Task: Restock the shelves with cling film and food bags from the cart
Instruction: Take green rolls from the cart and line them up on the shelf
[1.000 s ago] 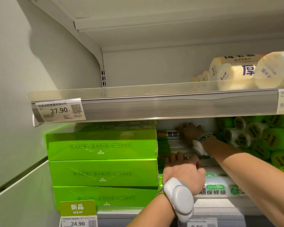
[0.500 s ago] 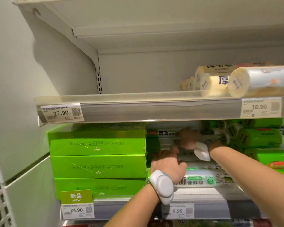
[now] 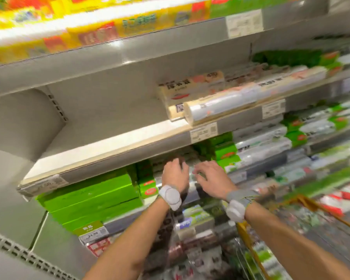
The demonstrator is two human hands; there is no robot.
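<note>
Under the middle shelf (image 3: 109,156), your fingers are spread and loose. Your left hand (image 3: 173,174) and your right hand (image 3: 211,176) hold nothing; both hang just in front of the cling film rolls (image 3: 259,144) in that row, though the blur hides whether they touch. Beside your left hand sit the green boxes (image 3: 89,195), stacked and full. Up on the middle shelf lie a few rolls (image 3: 216,106), with lots of bare space to their left. Low on your right is the cart (image 3: 303,201), which seems to have packs in it. So I think lots of filling is left.
</note>
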